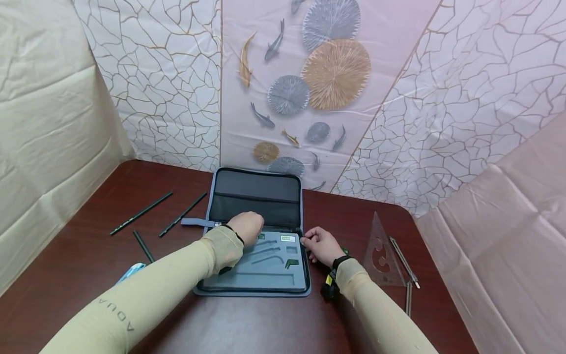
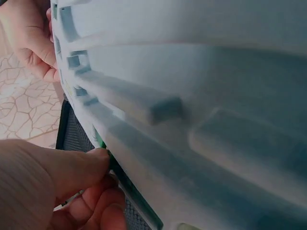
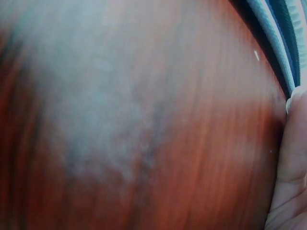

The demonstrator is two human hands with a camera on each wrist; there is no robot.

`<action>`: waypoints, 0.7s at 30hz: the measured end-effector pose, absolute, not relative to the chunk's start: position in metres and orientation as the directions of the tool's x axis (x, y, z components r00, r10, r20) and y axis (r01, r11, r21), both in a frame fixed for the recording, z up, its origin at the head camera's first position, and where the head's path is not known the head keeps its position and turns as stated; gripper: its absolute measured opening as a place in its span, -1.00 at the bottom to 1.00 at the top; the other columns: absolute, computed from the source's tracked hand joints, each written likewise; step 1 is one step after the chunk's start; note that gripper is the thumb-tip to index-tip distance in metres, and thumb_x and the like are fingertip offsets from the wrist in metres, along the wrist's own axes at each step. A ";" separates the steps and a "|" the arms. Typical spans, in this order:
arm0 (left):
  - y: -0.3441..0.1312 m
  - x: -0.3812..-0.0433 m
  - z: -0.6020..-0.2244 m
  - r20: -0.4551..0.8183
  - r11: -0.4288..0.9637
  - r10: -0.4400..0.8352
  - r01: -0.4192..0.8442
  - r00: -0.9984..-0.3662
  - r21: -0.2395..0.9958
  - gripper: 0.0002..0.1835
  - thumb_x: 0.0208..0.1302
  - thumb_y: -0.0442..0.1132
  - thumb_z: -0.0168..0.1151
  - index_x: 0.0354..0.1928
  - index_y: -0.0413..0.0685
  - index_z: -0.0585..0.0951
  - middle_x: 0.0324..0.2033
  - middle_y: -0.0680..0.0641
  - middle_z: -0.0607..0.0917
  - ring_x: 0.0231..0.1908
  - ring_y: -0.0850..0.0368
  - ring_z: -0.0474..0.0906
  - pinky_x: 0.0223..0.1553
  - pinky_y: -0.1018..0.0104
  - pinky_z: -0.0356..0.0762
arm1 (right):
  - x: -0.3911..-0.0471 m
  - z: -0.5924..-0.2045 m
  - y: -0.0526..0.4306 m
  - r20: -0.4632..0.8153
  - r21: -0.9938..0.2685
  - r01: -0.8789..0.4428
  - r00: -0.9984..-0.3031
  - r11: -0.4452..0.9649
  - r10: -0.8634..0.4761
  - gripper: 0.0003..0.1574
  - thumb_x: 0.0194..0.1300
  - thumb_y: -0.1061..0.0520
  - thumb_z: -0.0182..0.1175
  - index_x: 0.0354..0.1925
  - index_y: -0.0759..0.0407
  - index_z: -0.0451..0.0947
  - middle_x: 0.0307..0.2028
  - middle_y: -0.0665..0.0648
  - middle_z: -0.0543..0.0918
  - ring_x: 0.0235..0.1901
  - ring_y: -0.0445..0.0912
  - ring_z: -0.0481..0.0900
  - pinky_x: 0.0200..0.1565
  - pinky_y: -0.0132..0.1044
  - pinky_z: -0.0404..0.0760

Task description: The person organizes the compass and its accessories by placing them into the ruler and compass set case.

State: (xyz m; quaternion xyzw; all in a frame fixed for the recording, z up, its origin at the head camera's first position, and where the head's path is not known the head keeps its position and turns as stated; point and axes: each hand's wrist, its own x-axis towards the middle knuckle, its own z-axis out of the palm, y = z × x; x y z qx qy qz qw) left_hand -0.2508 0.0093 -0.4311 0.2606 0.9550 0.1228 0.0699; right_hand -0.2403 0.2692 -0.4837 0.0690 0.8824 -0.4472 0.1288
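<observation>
A grey zippered case (image 1: 252, 294) lies unfolded on the table, its black-lined lid (image 1: 254, 196) tilted back. Inside sits a grey moulded tray (image 1: 247, 280) with shaped recesses. My left hand (image 1: 247, 227) is over the tray's back left part. In the left wrist view its thumb and fingers pinch a thin dark green strip (image 2: 136, 196) along the tray's edge; I cannot tell its kind. My right hand (image 1: 322, 246) holds the case's right edge, thumb (image 3: 292, 143) against the rim. A green angled piece (image 1: 291, 264) and a white label (image 1: 288, 238) show in the tray.
Dark green pencils (image 1: 141, 213) lie left of the case, near a blue-and-white item (image 1: 131, 271) partly under the left sleeve. At right are a clear set square (image 1: 381, 258), a metal compass (image 1: 403, 260) and a black-and-yellow object (image 1: 328, 287) by the right wrist. Cloth walls surround the table.
</observation>
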 end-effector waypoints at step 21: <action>-0.036 -0.233 -0.425 -0.155 0.780 0.611 0.555 -0.777 0.289 -0.54 0.38 -0.37 0.01 0.30 0.00 0.48 0.06 -0.13 0.52 0.02 -0.04 0.43 0.06 0.06 0.40 | -0.238 -0.482 0.267 -0.289 -0.766 0.234 -0.957 0.599 0.004 -0.75 0.34 0.04 0.23 -0.14 0.14 0.44 -0.53 0.16 0.54 -0.59 0.02 0.52 -0.52 -0.18 0.58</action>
